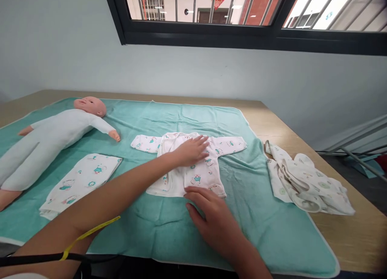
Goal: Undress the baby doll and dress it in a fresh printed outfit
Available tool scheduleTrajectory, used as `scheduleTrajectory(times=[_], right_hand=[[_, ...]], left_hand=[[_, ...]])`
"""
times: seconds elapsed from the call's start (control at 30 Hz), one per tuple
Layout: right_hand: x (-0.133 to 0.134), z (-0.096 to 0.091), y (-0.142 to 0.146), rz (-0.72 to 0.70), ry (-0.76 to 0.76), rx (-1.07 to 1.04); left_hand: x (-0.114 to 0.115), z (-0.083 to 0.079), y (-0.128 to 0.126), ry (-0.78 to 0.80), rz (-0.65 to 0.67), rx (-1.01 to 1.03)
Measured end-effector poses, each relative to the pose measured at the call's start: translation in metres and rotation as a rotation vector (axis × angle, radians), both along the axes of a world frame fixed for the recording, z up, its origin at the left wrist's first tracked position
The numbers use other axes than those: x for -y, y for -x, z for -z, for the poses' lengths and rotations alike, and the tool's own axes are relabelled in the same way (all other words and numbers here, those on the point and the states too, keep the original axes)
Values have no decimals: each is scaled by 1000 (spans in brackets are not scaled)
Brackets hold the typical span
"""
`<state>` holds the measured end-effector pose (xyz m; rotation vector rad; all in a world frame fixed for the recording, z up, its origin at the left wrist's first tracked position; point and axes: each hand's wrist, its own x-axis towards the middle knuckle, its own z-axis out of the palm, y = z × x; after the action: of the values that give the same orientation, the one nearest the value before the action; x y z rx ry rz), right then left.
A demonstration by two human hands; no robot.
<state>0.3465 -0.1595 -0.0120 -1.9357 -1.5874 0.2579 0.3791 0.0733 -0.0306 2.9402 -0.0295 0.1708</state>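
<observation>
A white baby shirt with small teal and red prints lies spread out, both sleeves stretched sideways, on a teal blanket. My left hand rests flat across the upper middle of the shirt, fingers stretched toward its right sleeve. At the lower hem, the fingertips of my right hand touch the cloth, its fingers loosely bent and the thumb apart. Neither hand grips anything that I can see. My left forearm passes over the lower edge of a folded printed garment.
A baby doll in a white body lies at the left of the blanket. Crumpled printed baby clothes lie at the right, partly on the wooden table. A dark-framed window is above the wall behind. A black cable crosses my left arm.
</observation>
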Motion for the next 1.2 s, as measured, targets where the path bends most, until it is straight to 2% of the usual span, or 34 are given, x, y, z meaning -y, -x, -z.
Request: scheduleTrajectory(times=[0.13,0.2,0.27,0.33,0.4,0.47,0.53,0.63,0.73,0.8,0.9,1.03,1.2], right_hand=[[5,13,-9,77,173,246],[10,23,-13,96,278,291],[18,28,-16,83,320,307],[25,26,-17,57,314,304],[25,16,-14,36,293,281],[14,0,-7,50,277,245],[-9,-16,5,96,276,204],[-58,-27,22,177,299,162],[-100,-21,30,273,393,120],[-114,-14,31,285,418,78],[-115,-6,31,303,328,-20],[-100,-3,33,368,181,-180],[-91,1,31,454,115,-330]], left_hand=[[15,14,5,6,26,-106],[12,11,11,10,41,-113],[3,2,21,-11,35,-52],[-12,-8,36,-59,-101,57],[-29,-18,53,-105,-367,135],[-46,-25,66,-93,-595,79],[-57,-29,70,-38,-694,-68],[-61,-31,62,-5,-697,-200],[-56,-36,50,-30,-677,-212],[-55,-41,46,-41,-662,-232],[-54,-50,48,-46,-651,-233],[-50,-60,49,14,-655,-166],[-39,-59,32,282,-642,-62]])
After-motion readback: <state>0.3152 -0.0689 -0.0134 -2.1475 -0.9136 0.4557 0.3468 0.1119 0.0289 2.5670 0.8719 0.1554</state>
